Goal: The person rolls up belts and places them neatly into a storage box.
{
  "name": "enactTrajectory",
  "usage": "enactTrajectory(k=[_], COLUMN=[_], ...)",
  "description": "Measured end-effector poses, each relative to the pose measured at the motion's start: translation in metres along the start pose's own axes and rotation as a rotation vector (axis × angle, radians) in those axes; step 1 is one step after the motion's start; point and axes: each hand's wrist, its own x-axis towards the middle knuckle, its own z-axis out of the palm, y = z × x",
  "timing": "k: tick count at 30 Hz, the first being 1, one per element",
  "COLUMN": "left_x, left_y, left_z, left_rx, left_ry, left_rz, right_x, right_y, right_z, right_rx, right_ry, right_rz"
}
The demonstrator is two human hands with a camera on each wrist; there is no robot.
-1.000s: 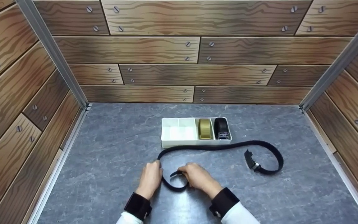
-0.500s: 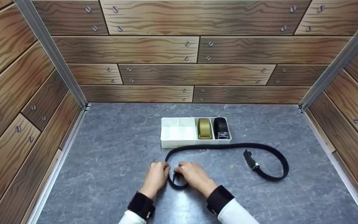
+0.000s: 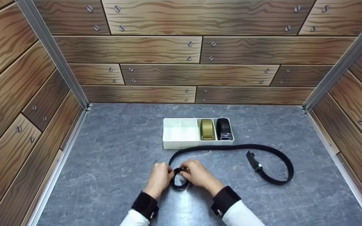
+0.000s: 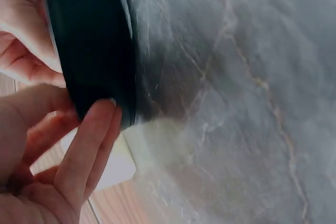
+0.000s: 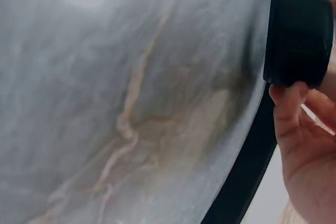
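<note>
A black belt [image 3: 231,147] lies on its edge across the grey tabletop, its near end curled into a small round loop. Its buckle [image 3: 254,161] lies at the right, inside a wide bend. The left hand [image 3: 159,178] pinches the loop's left side between thumb and fingers. On the opposite side, the right hand [image 3: 198,175] pinches the loop too. In the left wrist view, fingertips press the outside of the curled strap [image 4: 94,45]. Seen from the right wrist, thumb and finger meet at the coil's edge [image 5: 299,35]. The strap's tip is hidden by the fingers.
Behind the belt stands a white divided box [image 3: 181,145]. Its right compartments hold a rolled olive-yellow strap [image 3: 207,129] and a rolled black belt [image 3: 223,127] with a metal buckle. Wood-patterned walls [image 3: 193,94] enclose the back and sides.
The near end has been curled inward into a smaller, rounder loop. The left hand has shifted right, closer to the right hand. The bend by the buckle has moved slightly right and nearer.
</note>
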Motion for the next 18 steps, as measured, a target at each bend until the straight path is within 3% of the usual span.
enactTrajectory(k=[7, 13, 18], left_x=[0.0001, 0.0004, 0.0010], left_y=[-0.0024, -0.0072, -0.0079], left_z=[0.0018, 0.0010, 0.0018], left_rx=[-0.082, -0.066, -0.057], left_ry=[0.022, 0.056, 0.011], left_rz=[-0.026, 0.035, 0.017], right_x=[-0.0070, -0.0043, -0.0039], right_y=[0.0051, 0.0092, 0.0091], right_z=[-0.0037, -0.0034, -0.0004], right_rx=[0.005, 0.000, -0.010], right_ry=[-0.062, -0.041, -0.011], right_rz=[0.020, 0.016, 0.019])
